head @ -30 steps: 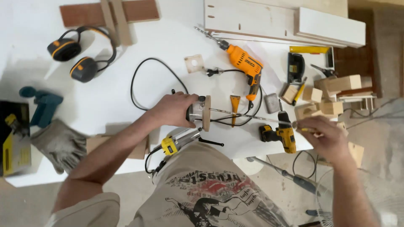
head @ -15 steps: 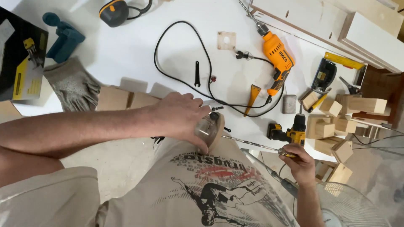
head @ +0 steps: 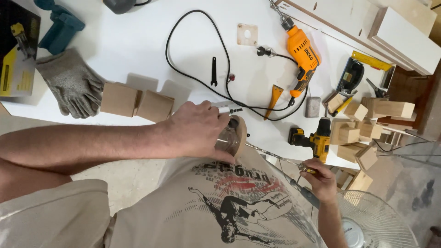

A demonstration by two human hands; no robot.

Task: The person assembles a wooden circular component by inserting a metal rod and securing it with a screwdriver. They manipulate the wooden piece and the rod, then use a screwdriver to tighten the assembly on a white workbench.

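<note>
at the far left of the white tabletop a grey work glove lies beside two flat wooden blocks, none of them touched. the left hand is at the tabletop's near edge, its fingers wrapped tight around a small router with a clear housing and a wooden base plate, held against the person's belly. a thin metal rod runs from it down to the right hand, whose fingers are closed on the rod's yellow-handled end. judging from this, the step in hand looks like fitting or adjusting the rod on the router; the next move calls for a steady left grip while the right works the rod. farther right lie an orange corded drill and a yellow cordless driver
</note>
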